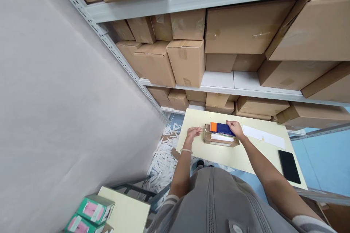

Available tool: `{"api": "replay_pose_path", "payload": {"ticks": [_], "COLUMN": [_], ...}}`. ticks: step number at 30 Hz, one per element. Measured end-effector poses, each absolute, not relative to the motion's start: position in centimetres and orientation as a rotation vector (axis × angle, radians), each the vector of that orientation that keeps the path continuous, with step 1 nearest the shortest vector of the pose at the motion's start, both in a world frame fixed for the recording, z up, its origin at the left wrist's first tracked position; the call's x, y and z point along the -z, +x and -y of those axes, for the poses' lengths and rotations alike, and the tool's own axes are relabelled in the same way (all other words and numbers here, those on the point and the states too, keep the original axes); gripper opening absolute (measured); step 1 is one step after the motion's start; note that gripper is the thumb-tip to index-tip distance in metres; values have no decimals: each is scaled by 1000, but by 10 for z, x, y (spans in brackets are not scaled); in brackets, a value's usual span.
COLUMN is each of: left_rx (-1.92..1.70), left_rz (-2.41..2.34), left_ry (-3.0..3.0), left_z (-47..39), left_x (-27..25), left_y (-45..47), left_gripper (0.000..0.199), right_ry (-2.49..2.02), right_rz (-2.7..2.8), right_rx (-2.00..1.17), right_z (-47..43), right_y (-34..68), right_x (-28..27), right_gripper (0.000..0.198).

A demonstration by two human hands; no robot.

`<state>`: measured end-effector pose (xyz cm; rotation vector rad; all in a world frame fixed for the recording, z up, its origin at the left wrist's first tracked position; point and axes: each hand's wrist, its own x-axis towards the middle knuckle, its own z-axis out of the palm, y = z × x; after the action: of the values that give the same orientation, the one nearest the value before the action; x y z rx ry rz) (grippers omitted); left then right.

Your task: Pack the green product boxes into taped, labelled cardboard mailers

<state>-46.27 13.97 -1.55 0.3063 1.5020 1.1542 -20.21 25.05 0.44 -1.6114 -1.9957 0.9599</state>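
A small brown cardboard box [222,142] with a white label lies on the pale yellow table [218,154]. Across its top is a dark blue and orange tool [224,128] that looks like a tape dispenser. My right hand [234,128] grips the blue end of it, fingers wrapped round. At the box's left end, where shiny clear tape shows, my left hand [194,132] has its fingers pressed together. Whatever may be between those fingertips is too small to make out.
A white paper strip [264,136] and a black phone [289,166] lie on the table's right side. Shelves [218,89] of cardboard boxes [186,62] rise behind. White paper scraps [162,156] litter the floor at left. Green boxes [94,209] stand at lower left.
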Motion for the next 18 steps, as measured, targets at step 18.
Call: {"api": "replay_pose_path", "payload": {"ticks": [18], "left_rx": [-995], "left_rz": [-1747], "left_ry": [478], "left_z": [-144], "left_x": [51], "left_y": [-437], "left_gripper": [23], "right_ry": [-1665], "right_rz": [2101], "right_rx": [-832], "right_z": [-244], "right_y": [-212], "right_x": [-6], "right_gripper": [57]}}
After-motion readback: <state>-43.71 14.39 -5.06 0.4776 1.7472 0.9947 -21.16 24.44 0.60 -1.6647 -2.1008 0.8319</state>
